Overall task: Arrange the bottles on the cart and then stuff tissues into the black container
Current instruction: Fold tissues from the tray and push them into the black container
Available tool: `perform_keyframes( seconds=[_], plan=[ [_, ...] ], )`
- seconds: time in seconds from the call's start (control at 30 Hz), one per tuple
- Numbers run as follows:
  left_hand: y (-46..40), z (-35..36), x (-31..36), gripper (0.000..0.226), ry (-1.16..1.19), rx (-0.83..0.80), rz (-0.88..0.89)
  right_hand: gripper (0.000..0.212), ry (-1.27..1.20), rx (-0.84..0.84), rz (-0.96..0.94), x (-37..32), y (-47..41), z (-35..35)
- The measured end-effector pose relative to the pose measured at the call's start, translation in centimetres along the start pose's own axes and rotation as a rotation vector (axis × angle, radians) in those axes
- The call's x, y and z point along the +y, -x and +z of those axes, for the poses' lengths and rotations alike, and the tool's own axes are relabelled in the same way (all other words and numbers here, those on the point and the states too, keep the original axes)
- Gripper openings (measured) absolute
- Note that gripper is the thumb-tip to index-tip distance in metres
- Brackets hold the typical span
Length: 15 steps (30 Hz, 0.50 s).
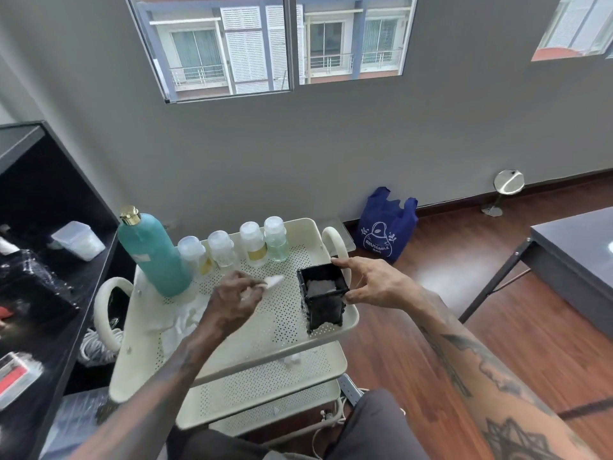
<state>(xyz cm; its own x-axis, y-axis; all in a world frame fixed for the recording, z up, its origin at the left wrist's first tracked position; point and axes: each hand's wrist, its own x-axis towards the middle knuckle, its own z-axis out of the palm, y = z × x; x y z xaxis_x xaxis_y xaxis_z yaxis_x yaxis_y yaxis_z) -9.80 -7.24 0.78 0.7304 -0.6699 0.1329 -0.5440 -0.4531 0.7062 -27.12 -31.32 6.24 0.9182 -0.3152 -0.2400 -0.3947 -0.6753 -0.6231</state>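
Tissue [274,281] pinched in left hand [237,295]; right hand [366,283] grips black container [323,298] on cart [232,356]

Loose white tissue pile [185,318] partly hidden under left forearm. Black shelf unit [49,234] cut by left edge; contents blurred.

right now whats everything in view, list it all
cart: 1, cream, three perforated tiers, centre
tall bottle: 1, teal with gold cap, top tier back left
small bottles: 4, clear with white caps, row along top tier's back edge
black container: 1, top tier right, white tissue inside
loose tissues: white pile, top tier left
reusable bag: 1, blue, floor by wall
mirror: 1, round, on stand, floor
shelf unit: 1, black, left
table: 1, dark, right
left hand: pinches a tissue
right hand: holds the container
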Motion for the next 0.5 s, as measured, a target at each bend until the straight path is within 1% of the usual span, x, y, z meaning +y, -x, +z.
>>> perform_keyframes(
  seconds=[0.03, 0.1, 0.17, 0.2, 0.27, 0.33, 0.37, 0.43, 0.5],
  plan=[
    [-0.9, -0.8, 1.7, 0.018, 0.063, 0.097, 0.063, 0.080, -0.001, 0.005, -0.003, 0.1, 0.0, 0.0],
    [-2.2, -1.6, 5.5, 0.017, 0.124, 0.247, 0.255, 0.079, -0.011, 0.013, -0.008, 0.3, 0.2, 0.1],
    [-2.9, -1.3, 8.8, 0.016, 0.104, 0.300, 0.451, 0.078, -0.016, 0.014, -0.005, 0.5, 0.4, 0.2],
    [-3.0, -0.8, 9.7, 0.014, 0.048, 0.270, 0.542, 0.077, -0.017, 0.009, -0.002, 0.6, 0.4, 0.2],
    [-2.8, 0.6, 10.2, 0.011, -0.122, 0.091, 0.680, 0.070, -0.010, 0.010, 0.002, 0.6, 0.4, 0.2],
    [-2.5, 1.6, 9.6, 0.012, -0.266, -0.127, 0.713, 0.065, 0.006, 0.023, -0.001, 0.3, 0.3, 0.1],
    [-2.5, 1.7, 9.3, 0.015, -0.319, -0.223, 0.696, 0.069, 0.006, 0.023, -0.007, 0.1, 0.3, 0.0],
    [-3.3, 1.6, 9.5, 0.019, -0.446, -0.361, 0.621, 0.077, -0.005, 0.015, -0.022, 0.0, 0.3, 0.1],
    [-4.4, 1.6, 10.8, 0.018, -0.665, -0.473, 0.557, 0.079, -0.034, 0.025, -0.026, 0.1, 0.3, 0.3]
  ],
)
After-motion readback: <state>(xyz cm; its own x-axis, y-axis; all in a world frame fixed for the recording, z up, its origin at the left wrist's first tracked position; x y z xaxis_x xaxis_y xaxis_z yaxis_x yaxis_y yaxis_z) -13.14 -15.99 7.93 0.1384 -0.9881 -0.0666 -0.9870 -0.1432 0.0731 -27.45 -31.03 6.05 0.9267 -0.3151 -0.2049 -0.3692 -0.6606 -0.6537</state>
